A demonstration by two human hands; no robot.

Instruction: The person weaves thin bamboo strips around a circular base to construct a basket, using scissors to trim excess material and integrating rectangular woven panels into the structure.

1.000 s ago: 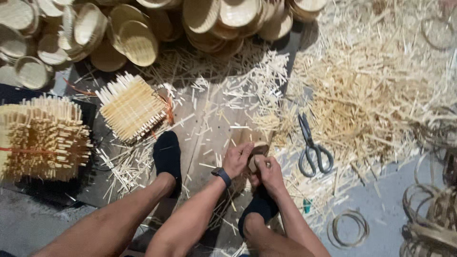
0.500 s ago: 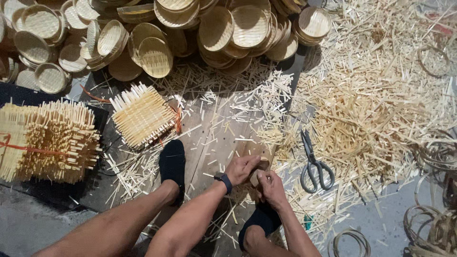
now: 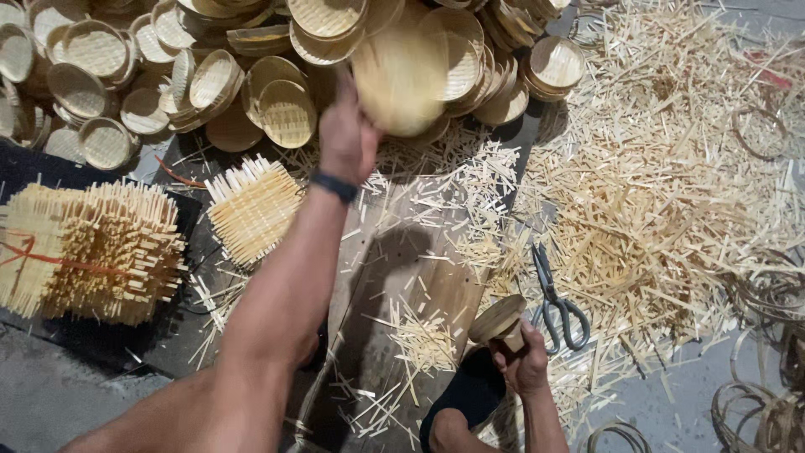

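Note:
My left hand is stretched far forward and grips a small round woven bamboo tray, which is blurred with motion just in front of the heap of finished trays. A dark band sits on that wrist. My right hand stays low near my foot and holds a round wooden mould by its underside. Below both hands lies a wooden work board strewn with short bamboo offcuts.
Grey scissors lie right of the board. Woven square mats with loose ends and a tied bundle of them sit at left. A wide drift of bamboo slivers covers the right side; coiled bamboo rims lie at bottom right.
Both hands were together over the mould on the board. Now my left hand has swung up and forward with a woven tray toward the heap, while my right hand keeps the mould.

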